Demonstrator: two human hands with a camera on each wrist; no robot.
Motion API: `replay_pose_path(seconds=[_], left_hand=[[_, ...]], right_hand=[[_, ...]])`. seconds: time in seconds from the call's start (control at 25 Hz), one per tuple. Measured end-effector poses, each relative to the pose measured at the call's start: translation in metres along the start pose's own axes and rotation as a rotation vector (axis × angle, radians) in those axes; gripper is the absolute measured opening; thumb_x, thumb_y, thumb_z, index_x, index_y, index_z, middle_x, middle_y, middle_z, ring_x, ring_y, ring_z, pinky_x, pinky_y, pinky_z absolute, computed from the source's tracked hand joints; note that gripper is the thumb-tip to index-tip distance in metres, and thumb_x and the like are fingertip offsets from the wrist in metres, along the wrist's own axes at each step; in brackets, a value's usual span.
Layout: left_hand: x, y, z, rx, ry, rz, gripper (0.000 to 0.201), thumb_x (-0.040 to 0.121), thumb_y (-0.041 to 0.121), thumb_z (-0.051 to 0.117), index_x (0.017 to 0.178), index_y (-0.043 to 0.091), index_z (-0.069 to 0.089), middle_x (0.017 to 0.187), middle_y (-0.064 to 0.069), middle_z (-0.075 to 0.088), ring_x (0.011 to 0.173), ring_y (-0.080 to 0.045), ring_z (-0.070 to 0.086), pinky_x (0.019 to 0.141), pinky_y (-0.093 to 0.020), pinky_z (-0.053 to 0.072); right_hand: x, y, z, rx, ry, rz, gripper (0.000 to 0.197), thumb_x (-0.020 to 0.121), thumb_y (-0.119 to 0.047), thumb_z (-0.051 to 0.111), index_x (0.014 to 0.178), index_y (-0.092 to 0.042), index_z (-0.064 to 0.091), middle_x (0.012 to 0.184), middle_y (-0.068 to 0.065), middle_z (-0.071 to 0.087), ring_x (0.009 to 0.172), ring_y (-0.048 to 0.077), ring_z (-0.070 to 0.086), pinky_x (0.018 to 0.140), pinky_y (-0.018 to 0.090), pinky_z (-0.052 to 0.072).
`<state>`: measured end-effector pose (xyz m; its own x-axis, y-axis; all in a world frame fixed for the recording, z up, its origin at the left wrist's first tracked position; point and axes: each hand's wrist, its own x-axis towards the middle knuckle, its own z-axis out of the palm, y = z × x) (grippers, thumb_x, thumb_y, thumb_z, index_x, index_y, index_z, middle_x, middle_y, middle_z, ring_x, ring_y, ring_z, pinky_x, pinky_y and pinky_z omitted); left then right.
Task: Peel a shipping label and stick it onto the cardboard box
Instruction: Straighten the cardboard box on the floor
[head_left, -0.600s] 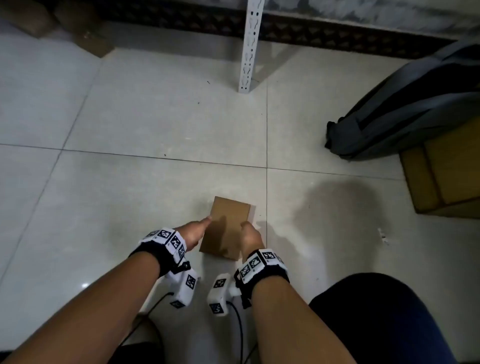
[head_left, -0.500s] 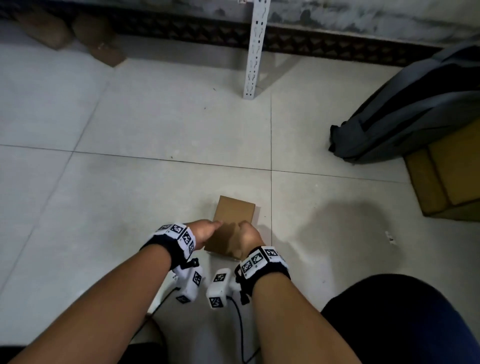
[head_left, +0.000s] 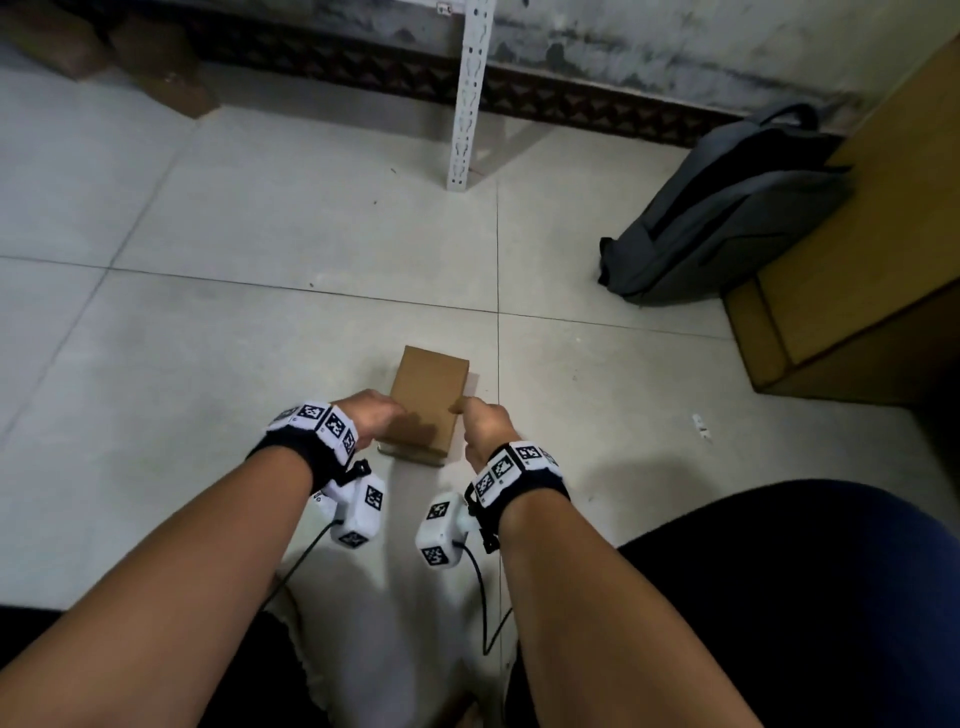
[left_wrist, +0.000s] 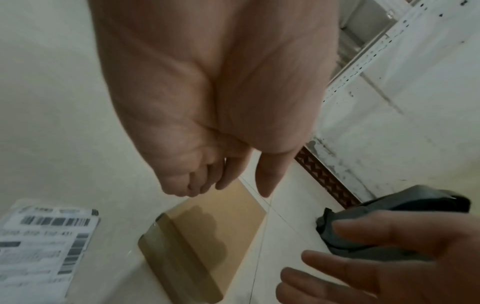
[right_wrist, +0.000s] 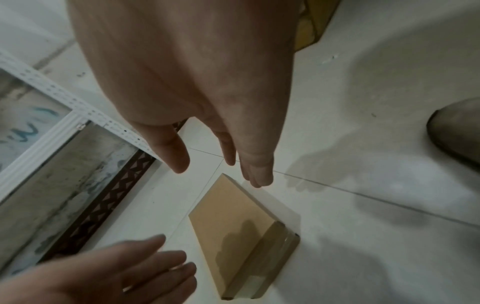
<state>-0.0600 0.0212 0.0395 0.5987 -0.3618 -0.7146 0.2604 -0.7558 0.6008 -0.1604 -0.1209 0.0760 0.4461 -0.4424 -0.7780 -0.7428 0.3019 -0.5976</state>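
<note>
A small flat cardboard box (head_left: 429, 393) (left_wrist: 207, 236) (right_wrist: 233, 222) lies on the pale tiled floor, with clear tape along its near end. My left hand (head_left: 378, 415) (left_wrist: 242, 185) hovers over its near left edge with relaxed fingers, holding nothing. My right hand (head_left: 480, 422) (right_wrist: 221, 166) hovers at the near right edge, fingers straight and empty. Both cast shadows on the box top. A white shipping label (left_wrist: 44, 242) with barcodes lies on the floor left of the box, seen only in the left wrist view.
A grey backpack (head_left: 727, 208) leans against a large cardboard carton (head_left: 857, 291) at the right. A white perforated shelf post (head_left: 467, 93) stands at the back by the wall. My dark-clad knee (head_left: 779, 597) is at the lower right.
Both hands have come off the box's near end and moved slightly apart. The box stays on the floor, and the head view has tilted up.
</note>
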Motion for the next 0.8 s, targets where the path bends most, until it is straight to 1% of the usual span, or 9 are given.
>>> replay_pose_path(seconds=[0.08,0.2,0.28,0.36,0.44,0.52,0.6,0.68,0.8], left_hand=[[-0.001,0.0,0.01,-0.021,0.022,0.006,0.04,0.096,0.019,0.055,0.129,-0.003,0.061,0.134,-0.024,0.061,0.119,-0.038,0.06,0.089,-0.035,0.046],[-0.006,-0.002,0.013,-0.089,0.052,0.006,0.038,0.094,0.019,0.06,0.125,-0.002,0.065,0.136,-0.031,0.056,0.127,-0.047,0.053,0.103,-0.05,0.045],[-0.004,-0.008,0.01,-0.066,0.042,-0.074,0.042,0.09,0.029,0.066,0.122,0.001,0.068,0.138,-0.033,0.05,0.128,-0.052,0.047,0.103,-0.056,0.041],[0.004,-0.02,0.008,0.017,0.028,-0.183,0.077,0.07,0.057,0.073,0.123,0.002,0.066,0.135,-0.029,0.056,0.127,-0.049,0.051,0.102,-0.054,0.044],[0.014,-0.027,0.007,0.194,0.017,-0.246,0.095,0.057,0.069,0.066,0.124,0.001,0.063,0.132,-0.024,0.06,0.124,-0.043,0.057,0.101,-0.046,0.047],[0.026,-0.031,0.009,0.19,0.022,-0.244,0.085,0.061,0.061,0.065,0.12,0.001,0.064,0.129,-0.032,0.058,0.12,-0.045,0.059,0.098,-0.046,0.049],[0.036,-0.035,0.015,0.068,0.015,-0.233,0.079,0.053,0.051,0.07,0.114,0.0,0.066,0.116,-0.037,0.06,0.088,-0.046,0.068,0.075,-0.045,0.056],[0.041,-0.04,0.024,-0.003,-0.004,-0.218,0.058,0.059,0.036,0.068,0.103,-0.001,0.067,0.071,-0.026,0.06,0.045,-0.026,0.045,0.049,-0.028,0.034],[0.041,-0.04,0.032,-0.091,-0.013,-0.257,0.021,0.069,0.025,0.065,0.079,0.009,0.055,0.054,-0.003,0.034,0.04,-0.015,0.024,0.048,-0.026,0.017]], right_hand=[[0.0,0.013,-0.002,-0.014,0.0,0.01,0.039,0.076,-0.031,0.064,0.107,-0.009,0.056,0.077,0.005,0.053,0.082,0.029,0.054,0.08,0.04,0.048],[0.011,0.033,-0.003,-0.032,-0.001,0.043,0.056,0.065,-0.037,0.061,0.113,-0.009,0.059,0.079,0.005,0.051,0.066,0.025,0.047,0.064,0.035,0.041],[0.024,0.045,-0.002,-0.078,0.006,0.066,0.053,0.071,-0.034,0.062,0.117,-0.007,0.06,0.088,0.006,0.053,0.073,0.028,0.054,0.069,0.034,0.047],[0.033,0.053,-0.003,-0.124,-0.008,0.068,0.046,0.076,-0.03,0.063,0.117,-0.007,0.061,0.097,0.007,0.056,0.098,0.033,0.06,0.092,0.039,0.05],[0.044,0.056,-0.002,-0.181,-0.06,0.05,0.034,0.079,-0.026,0.063,0.107,-0.007,0.061,0.088,0.003,0.056,0.09,0.028,0.057,0.09,0.035,0.046],[0.056,0.059,0.001,-0.191,-0.069,0.029,0.038,0.077,-0.025,0.062,0.109,-0.005,0.064,0.092,0.006,0.059,0.084,0.027,0.052,0.083,0.035,0.042],[0.062,0.059,0.004,-0.157,-0.053,0.01,0.048,0.073,-0.027,0.061,0.116,-0.007,0.066,0.107,0.011,0.064,0.091,0.029,0.054,0.086,0.037,0.043],[0.064,0.059,0.006,-0.129,-0.048,-0.025,0.045,0.078,-0.024,0.061,0.118,-0.006,0.066,0.11,0.012,0.064,0.095,0.029,0.055,0.088,0.035,0.044],[0.068,0.065,0.002,-0.131,-0.03,-0.07,0.021,0.086,-0.018,0.058,0.104,-0.011,0.065,0.104,0.009,0.062,0.096,0.027,0.054,0.086,0.03,0.04]])
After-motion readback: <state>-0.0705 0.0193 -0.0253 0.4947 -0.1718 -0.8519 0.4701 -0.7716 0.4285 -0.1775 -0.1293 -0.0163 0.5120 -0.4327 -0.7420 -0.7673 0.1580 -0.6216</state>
